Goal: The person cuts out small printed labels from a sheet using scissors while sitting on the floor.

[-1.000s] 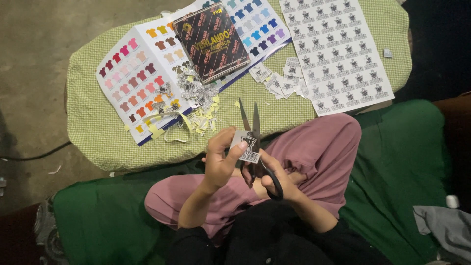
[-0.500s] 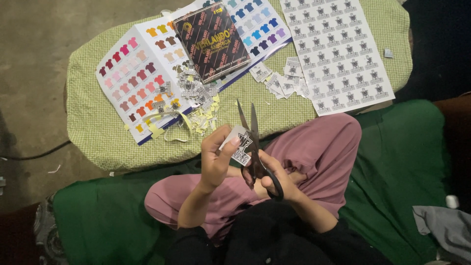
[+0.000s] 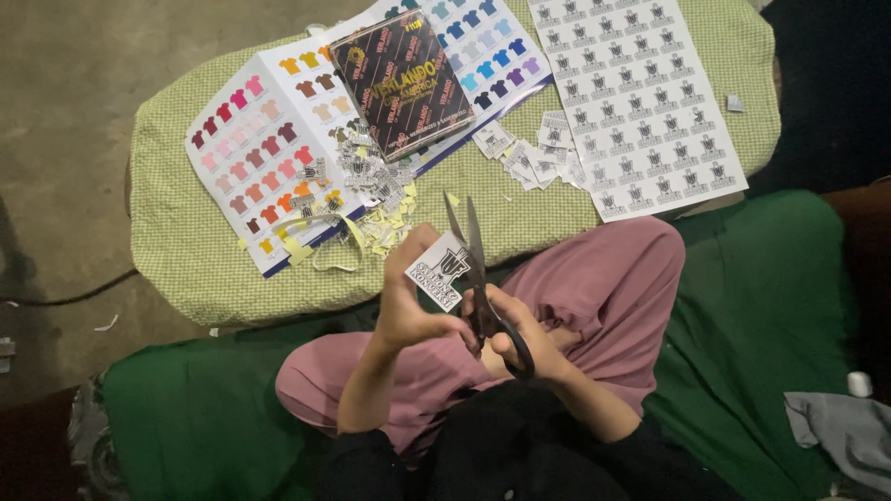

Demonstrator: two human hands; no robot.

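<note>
Head view: the left hand (image 3: pixel 408 311) pinches one small printed label (image 3: pixel 438 271) over the lap, fingers closed on it. The right hand (image 3: pixel 524 341) grips one pair of scissors (image 3: pixel 475 269), blades at the label's edge. Beyond lie one uncut label sheet (image 3: pixel 650 102), one dark packet (image 3: pixel 401 82) and two colour charts (image 3: pixel 264 148).

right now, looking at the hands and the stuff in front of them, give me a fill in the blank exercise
1. The right hand works a pair of black-handled ____.
2. The left hand holds a small printed paper label between the ____ blades.
3. The dark packet lies on the sheet printed with small coloured ____.
4. The person's trousers are ____.

Missing words: scissors; open; shirts; pink
</note>
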